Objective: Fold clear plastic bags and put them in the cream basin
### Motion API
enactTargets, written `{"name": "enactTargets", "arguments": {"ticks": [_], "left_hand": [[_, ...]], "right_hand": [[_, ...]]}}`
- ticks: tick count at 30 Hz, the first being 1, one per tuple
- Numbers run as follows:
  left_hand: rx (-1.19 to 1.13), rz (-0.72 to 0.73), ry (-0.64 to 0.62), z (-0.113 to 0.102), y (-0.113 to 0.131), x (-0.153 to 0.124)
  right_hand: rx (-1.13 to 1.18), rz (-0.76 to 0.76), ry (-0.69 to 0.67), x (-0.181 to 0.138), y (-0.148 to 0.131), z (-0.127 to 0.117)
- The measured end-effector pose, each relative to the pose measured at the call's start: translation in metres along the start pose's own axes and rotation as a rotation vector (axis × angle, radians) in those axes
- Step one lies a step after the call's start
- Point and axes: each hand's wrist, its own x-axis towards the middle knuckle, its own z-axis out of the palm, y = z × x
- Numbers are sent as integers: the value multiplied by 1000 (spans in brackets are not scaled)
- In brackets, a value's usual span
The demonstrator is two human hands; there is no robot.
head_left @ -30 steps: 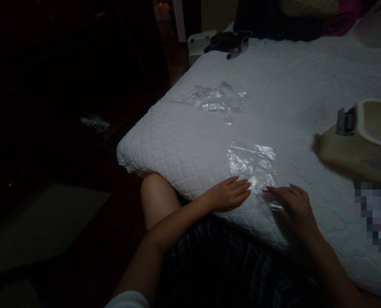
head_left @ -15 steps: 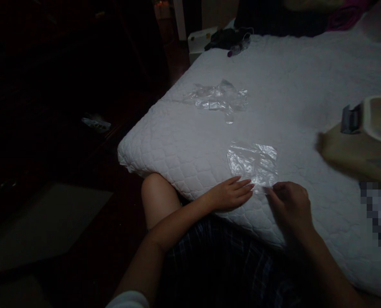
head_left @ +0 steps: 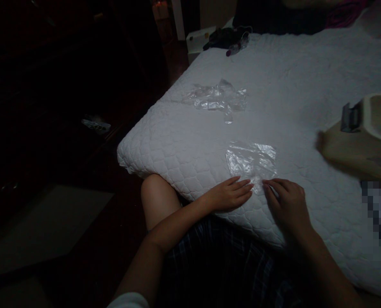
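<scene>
A clear plastic bag (head_left: 250, 160), creased and shiny, lies spread on the white quilted bed cover. My left hand (head_left: 231, 194) rests flat with its fingers stretched out over the bag's near left edge. At the near right edge, my right hand (head_left: 285, 196) has its thumb and fingertips brought together on the plastic. The pinched bit itself is mostly hidden by the fingers. Farther back on the bed lies a crumpled heap of clear plastic (head_left: 219, 99).
On the right stands a beige container (head_left: 363, 145) with a dark clip. A bottle with a purple cap (head_left: 233, 50) and dark cloth lie at the bed's far corner, beside a white box (head_left: 198, 40). A small packet (head_left: 96, 125) is on the dark floor.
My right hand has shifted slightly left and away from me along the bag's near edge, its fingers straighter. My left hand stays in place.
</scene>
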Motion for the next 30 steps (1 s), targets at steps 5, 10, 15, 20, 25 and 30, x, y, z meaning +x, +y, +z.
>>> {"name": "enactTargets", "arguments": {"ticks": [5, 10, 15, 20, 25, 30], "left_hand": [[11, 6, 5, -1, 0, 0], [35, 11, 13, 1, 0, -1], [17, -2, 9, 1, 0, 1], [23, 2, 7, -2, 0, 0], [31, 5, 28, -1, 0, 0], [35, -7, 21, 1, 0, 0]], "right_hand": [[-57, -7, 43, 0, -4, -2], [-99, -88, 52, -1, -7, -3], [-135, -74, 27, -2, -7, 1], [-128, -74, 10, -3, -6, 3], [-115, -81, 19, -3, -7, 2], [-89, -91, 10, -3, -8, -2]]}}
